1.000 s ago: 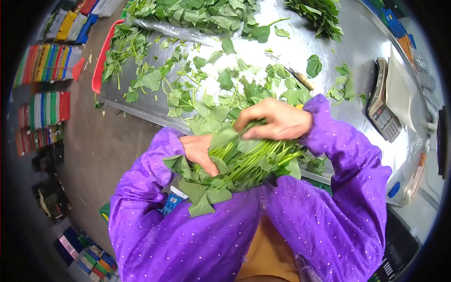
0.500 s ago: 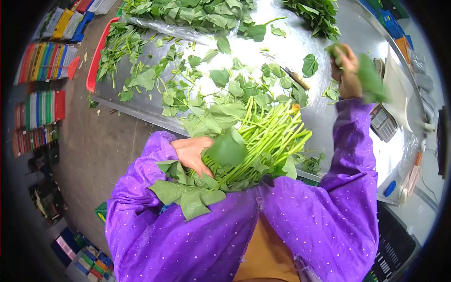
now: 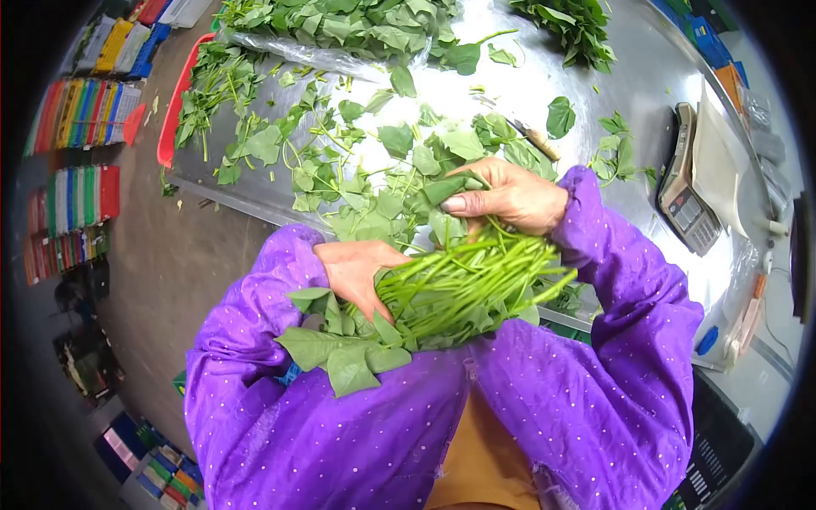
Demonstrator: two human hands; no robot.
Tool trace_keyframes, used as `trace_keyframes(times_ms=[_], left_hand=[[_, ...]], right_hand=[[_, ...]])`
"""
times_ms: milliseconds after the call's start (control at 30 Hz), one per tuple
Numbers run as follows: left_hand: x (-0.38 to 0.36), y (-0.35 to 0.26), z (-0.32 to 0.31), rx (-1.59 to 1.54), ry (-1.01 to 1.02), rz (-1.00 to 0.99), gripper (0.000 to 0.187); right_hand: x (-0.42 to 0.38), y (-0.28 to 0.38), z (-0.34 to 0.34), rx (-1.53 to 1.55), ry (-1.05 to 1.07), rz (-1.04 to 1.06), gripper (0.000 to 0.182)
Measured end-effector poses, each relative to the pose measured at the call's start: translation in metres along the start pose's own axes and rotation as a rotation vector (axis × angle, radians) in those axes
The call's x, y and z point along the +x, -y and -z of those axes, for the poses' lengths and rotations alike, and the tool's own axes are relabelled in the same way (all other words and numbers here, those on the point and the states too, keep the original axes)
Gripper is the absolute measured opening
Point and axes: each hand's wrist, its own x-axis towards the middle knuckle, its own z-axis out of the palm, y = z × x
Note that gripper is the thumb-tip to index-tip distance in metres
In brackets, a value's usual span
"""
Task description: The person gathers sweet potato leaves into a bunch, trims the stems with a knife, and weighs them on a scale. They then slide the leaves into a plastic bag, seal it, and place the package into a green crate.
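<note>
A thick bunch of leafy greens (image 3: 476,285) lies across my front, its bright green stems pointing right and its broad leaves hanging at the left. My left hand (image 3: 361,274) is wrapped round the leafy end of this bunch. Above the stems, my right hand (image 3: 514,197) pinches green leaves (image 3: 455,185) between thumb and fingers. Loose leaves and stalks (image 3: 340,161) lie scattered on the metal table beyond both hands. A knife with a wooden handle (image 3: 542,144) rests there, just past my right hand.
Heaped greens (image 3: 340,25) on clear plastic fill the table's far side, with another bunch (image 3: 569,30) to their right. A weighing scale (image 3: 693,212) stands at the right. A red crate rim (image 3: 168,136) edges the left. Stacked coloured crates (image 3: 81,110) line the floor beyond.
My right hand has come from the table's right side, back left to the bunch, holding leaves. Several leaves now lie near the scale. My left hand has barely moved.
</note>
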Motion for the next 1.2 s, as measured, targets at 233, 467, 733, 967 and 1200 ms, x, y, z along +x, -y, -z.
trace_keyframes(times_ms=[233, 467, 733, 967, 1200], left_hand=[[0.0, 0.004, -0.001, 0.372, -0.024, -0.041, 0.056], [-0.011, 0.005, -0.01, 0.453, -0.115, -0.036, 0.053], [-0.001, -0.015, -0.016, 0.821, -0.151, -0.255, 0.068], [-0.007, -0.002, -0.021, 0.728, -0.233, -0.168, 0.071], [-0.012, 0.004, -0.024, 0.715, -0.255, -0.207, 0.071]], right_hand=[[-0.03, 0.005, 0.018, 0.345, -0.481, 0.171, 0.025], [-0.096, 0.015, 0.151, -0.171, -0.924, 0.208, 0.037], [-0.023, -0.025, 0.046, -0.245, 0.442, -0.009, 0.058], [-0.041, 0.0, 0.03, 0.129, -0.34, 0.154, 0.017], [-0.053, -0.021, 0.111, -1.01, -0.318, -0.105, 0.042]])
